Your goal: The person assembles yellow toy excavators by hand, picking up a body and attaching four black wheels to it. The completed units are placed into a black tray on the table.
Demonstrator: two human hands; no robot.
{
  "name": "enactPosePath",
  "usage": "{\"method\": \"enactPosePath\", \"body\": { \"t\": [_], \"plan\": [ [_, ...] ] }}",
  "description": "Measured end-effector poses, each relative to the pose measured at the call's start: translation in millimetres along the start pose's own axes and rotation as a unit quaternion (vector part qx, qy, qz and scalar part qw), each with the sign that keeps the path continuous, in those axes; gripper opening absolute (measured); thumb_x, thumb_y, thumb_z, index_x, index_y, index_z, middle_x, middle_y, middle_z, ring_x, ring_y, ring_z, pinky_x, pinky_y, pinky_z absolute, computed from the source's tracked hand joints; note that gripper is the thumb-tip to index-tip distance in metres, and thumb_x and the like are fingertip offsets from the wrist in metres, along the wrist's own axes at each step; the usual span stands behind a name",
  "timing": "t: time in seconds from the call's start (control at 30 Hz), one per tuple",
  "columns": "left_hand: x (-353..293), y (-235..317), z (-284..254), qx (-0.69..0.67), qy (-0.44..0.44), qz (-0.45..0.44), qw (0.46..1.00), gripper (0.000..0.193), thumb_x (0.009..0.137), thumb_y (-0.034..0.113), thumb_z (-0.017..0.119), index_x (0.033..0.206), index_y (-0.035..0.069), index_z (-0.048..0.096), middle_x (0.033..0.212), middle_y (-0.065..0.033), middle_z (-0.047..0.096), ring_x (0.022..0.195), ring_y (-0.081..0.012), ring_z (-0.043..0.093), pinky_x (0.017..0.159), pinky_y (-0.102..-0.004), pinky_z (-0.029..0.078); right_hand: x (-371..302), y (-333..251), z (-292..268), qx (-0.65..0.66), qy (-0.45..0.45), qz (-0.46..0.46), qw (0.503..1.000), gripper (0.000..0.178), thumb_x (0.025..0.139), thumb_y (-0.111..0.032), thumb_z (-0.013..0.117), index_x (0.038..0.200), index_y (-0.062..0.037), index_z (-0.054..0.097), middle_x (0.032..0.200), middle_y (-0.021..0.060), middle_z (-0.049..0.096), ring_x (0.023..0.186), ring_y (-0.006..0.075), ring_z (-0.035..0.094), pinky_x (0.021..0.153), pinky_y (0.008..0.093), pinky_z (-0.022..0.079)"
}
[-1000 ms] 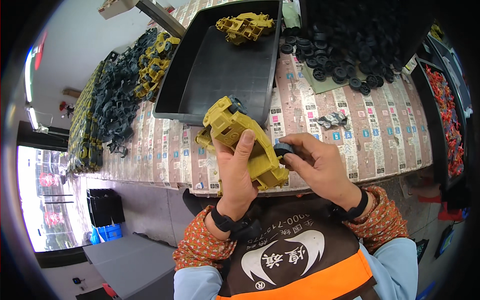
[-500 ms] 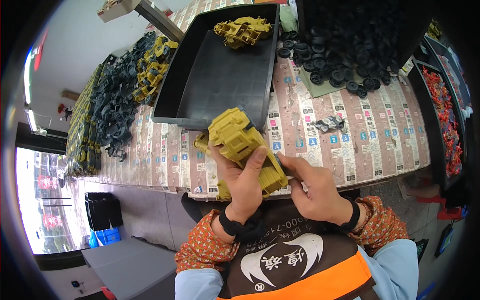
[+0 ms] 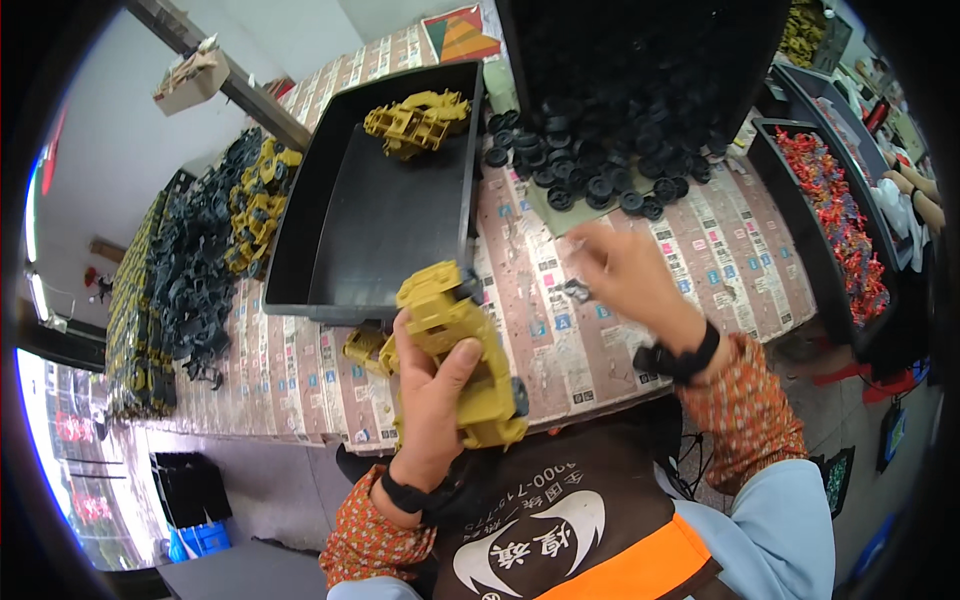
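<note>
My left hand [image 3: 428, 405] grips a yellow plastic toy vehicle body [image 3: 446, 310] near the front edge of the table, its thumb pressed over the side. Small dark wheels show along the right side of this body. My right hand [image 3: 635, 275] is off the body, over the table just short of a heap of black toy wheels [image 3: 600, 188]. Motion smears its fingers, so whether they hold anything cannot be made out. Another yellow piece [image 3: 364, 347] lies on the table just beyond my left hand.
A black tray [image 3: 290, 270] holds yellow vehicle bodies [image 3: 415, 125] at its far end. To the left lie dark plastic parts [image 3: 195, 250] and more yellow parts [image 3: 262, 200]. A black bin [image 3: 835, 255] of red and blue pieces stands at right; another person's arm [image 3: 915, 185] shows beyond.
My right hand has left the toy vehicle body and moved forward and right toward the wheel heap. My left hand still holds the body. The whole view has shifted.
</note>
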State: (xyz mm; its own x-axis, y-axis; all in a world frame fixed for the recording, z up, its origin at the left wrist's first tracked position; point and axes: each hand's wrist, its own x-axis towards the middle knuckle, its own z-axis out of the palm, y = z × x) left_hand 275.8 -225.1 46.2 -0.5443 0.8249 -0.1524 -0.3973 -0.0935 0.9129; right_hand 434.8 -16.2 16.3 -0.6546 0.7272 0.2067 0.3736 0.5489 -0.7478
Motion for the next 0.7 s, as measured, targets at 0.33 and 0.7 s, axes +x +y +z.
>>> {"method": "enactPosePath", "body": {
  "t": [0.33, 0.7],
  "plan": [
    [-5.2, 1.5, -13.4, -0.048, -0.047, -0.128, 0.990, 0.050, 0.100, 0.013, 0.060, 0.146, 0.006, 0.042, 0.130, -0.0098, 0.061, 0.117, -0.0214, 0.064, 0.098, -0.0364, 0.056, 55.4, 117.1, -25.0, -0.373, 0.099, -0.031, 0.922, 0.025, 0.073, -0.011, 0.072, 0.096, 0.0002, 0.070, 0.105, 0.0191, 0.063, 0.099, 0.0360, 0.064, 0.076, 0.0454, 0.058],
    [6.1, -8.5, -4.5, 0.130, -0.225, -0.309, 0.915, 0.063, 0.095, 0.012, 0.073, 0.148, 0.005, 0.040, 0.130, -0.0082, 0.062, 0.112, -0.0155, 0.065, 0.093, -0.0323, 0.055, -28.8, -58.9, -7.1, 0.185, -0.180, -0.143, 0.955, 0.044, 0.099, -0.030, 0.066, 0.129, -0.0030, 0.051, 0.111, 0.0216, 0.062, 0.100, 0.0401, 0.066, 0.086, 0.0456, 0.054]
  ]
}}
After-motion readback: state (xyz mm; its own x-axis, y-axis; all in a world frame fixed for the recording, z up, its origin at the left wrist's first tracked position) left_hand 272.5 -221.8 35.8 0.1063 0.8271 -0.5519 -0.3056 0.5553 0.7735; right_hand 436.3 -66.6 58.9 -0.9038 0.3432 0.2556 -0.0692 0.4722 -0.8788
